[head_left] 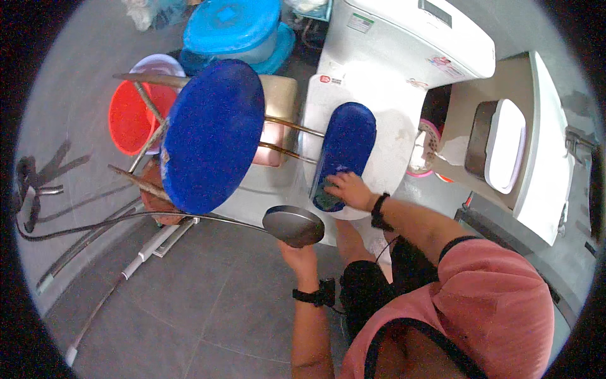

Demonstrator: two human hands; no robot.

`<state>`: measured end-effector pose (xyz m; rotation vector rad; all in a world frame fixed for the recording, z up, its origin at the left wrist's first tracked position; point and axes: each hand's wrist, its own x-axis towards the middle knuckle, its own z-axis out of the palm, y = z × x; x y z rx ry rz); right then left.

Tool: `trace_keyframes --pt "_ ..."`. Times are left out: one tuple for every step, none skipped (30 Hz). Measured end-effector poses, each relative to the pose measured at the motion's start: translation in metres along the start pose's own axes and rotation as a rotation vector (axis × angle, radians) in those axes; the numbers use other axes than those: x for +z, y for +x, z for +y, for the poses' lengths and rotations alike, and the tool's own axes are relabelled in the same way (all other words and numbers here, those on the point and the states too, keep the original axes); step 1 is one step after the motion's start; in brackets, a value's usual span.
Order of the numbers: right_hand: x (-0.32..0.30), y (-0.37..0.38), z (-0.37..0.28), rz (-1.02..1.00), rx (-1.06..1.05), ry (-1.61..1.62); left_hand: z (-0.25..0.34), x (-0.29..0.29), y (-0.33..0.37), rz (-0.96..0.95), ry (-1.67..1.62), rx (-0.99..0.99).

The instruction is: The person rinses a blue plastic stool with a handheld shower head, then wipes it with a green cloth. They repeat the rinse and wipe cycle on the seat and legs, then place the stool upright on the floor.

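Note:
My left hand (299,259) is closed under a round, dark grey shower head (293,225), whose broad face is turned up. A hose (151,216) runs off to the left from it. A folding chair lies tipped over, with a round blue seat (213,136) and a long blue backrest (348,142) joined by brown metal rods (287,149). The backrest rests on the white toilet lid (391,136). My right hand (350,189) presses with bent fingers on the near end of the backrest, over a dark green pad (325,199), mostly hidden.
A red bucket (129,117) stands behind the chair legs at left. Blue-lidded tubs (230,28) are at the back. The toilet tank (416,35) rises behind the lid. At right are an open cabinet (540,126) and a white container (506,146). Grey tiles (246,316) cover the floor.

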<state>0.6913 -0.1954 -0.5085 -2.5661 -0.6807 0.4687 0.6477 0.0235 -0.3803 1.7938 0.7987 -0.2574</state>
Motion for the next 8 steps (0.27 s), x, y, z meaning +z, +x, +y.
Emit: trace_keyframes --pt "-0.007 0.008 0.016 -0.129 0.000 -0.035 -0.003 0.001 -0.003 -0.005 0.034 0.035" --pt "-0.019 0.018 0.039 0.081 0.056 0.022 -0.006 0.003 -0.004 -0.007 0.051 0.074" --pt "-0.034 0.028 0.063 0.142 0.187 0.045 -0.008 0.003 -0.004 -0.009 0.062 0.131" --pt "-0.052 0.031 0.084 0.230 0.166 -0.127 -0.012 0.004 -0.005 -0.008 0.077 0.125" --pt "-0.071 0.032 0.106 0.316 0.150 -0.300 -0.015 0.007 -0.007 -0.008 0.085 0.133" --pt "-0.083 0.039 0.117 0.300 0.233 -0.244 -0.018 0.008 -0.009 -0.007 0.101 0.138" --pt "-0.090 0.047 0.122 0.408 0.236 -0.205 -0.020 0.008 -0.011 -0.004 0.151 0.139" --pt "-0.092 0.057 0.118 0.360 0.283 -0.136 -0.023 0.009 -0.013 0.008 0.217 0.140"
